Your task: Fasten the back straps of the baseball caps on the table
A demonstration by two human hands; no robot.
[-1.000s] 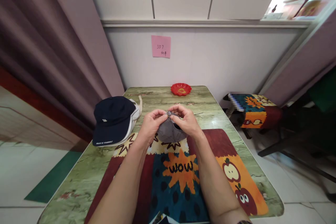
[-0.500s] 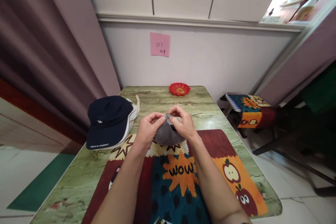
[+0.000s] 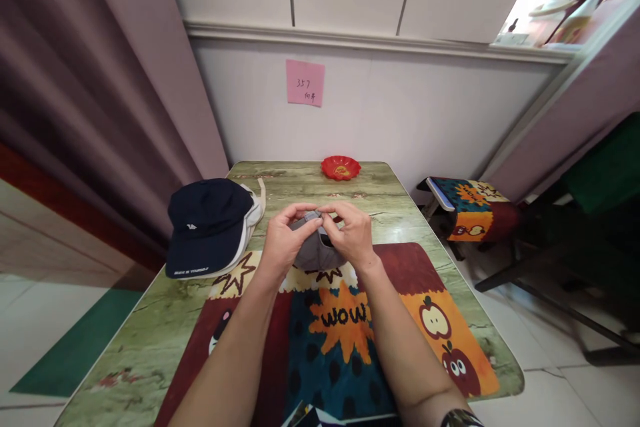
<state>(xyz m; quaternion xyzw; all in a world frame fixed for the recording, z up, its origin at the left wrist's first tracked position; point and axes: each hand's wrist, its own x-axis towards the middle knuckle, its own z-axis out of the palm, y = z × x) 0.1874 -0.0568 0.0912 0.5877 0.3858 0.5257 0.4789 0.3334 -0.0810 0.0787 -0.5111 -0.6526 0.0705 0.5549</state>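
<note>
A grey cap [image 3: 316, 255] is between my two hands over the colourful mat, its rear opening and strap toward me. My left hand [image 3: 286, 239] pinches the left part of the strap between thumb and fingers. On the other side, my right hand [image 3: 351, 232] is closed on the right part of the strap, its fingertips almost meeting those of the left. The fingers hide most of the strap and its fastening. To the left, a navy cap [image 3: 207, 217] lies on top of a white cap [image 3: 254, 215] on the table.
A red scalloped dish [image 3: 341, 167] stands at the back of the wood-patterned table [image 3: 280, 180]. The mat [image 3: 345, 387] with "WOW" lettering covers the front. A pink note [image 3: 305, 83] is on the wall. At the right is a stool [image 3: 473, 210] with a patterned cover.
Both hands have shifted slightly, fingertips now closer together over the strap. The grey cap stays in place between them. The view has moved a little, showing more of a item at the bottom edge.
</note>
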